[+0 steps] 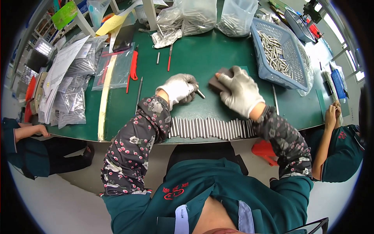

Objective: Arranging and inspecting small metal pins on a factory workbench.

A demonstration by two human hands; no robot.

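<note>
My gloved left hand [178, 89] is closed around a short metal pin [201, 94], whose end sticks out to the right. Just across from it, my gloved right hand [242, 92] grips a dark brown block [214, 84] that looks like a sanding sponge. The block and the pin are a small gap apart, above the green table [194, 62]. Along the near table edge, below both hands, lies a row of many similar metal pins [210, 128] side by side.
A blue basket [300, 74] of loose pins stands at the right. Bags of pins [199, 19] line the back. A red-handled cutter [134, 65], a small file [170, 58] and a lone pin [157, 58] lie left of centre. People sit or stand at both sides.
</note>
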